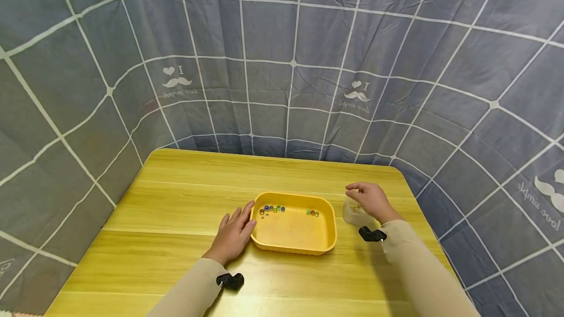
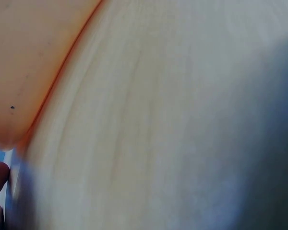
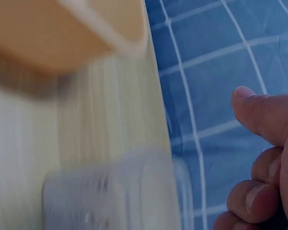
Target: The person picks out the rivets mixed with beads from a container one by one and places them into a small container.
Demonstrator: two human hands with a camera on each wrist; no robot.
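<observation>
A yellow rectangular tray (image 1: 293, 241) stands on the table, with small coloured glass marbles (image 1: 275, 209) in its far left corner. A few more marbles (image 1: 313, 213) lie toward its far right corner. My left hand (image 1: 231, 235) rests at the tray's left side, fingers spread, with the thumb and index fingertips right at the rim. To the right of the tray, my right hand (image 1: 371, 201) is over a clear plastic box (image 1: 357, 218) with small marbles inside. In the right wrist view its thumb (image 3: 259, 112) stands apart from curled fingers (image 3: 252, 199); I cannot tell whether they enclose anything.
The yellow wood-grain table (image 1: 194, 199) has a rounded far edge. A grey-blue checked curtain (image 1: 269, 82) surrounds it at the back and sides. Black wrist cameras (image 1: 231, 282) sit on both beige sleeves (image 1: 423, 263).
</observation>
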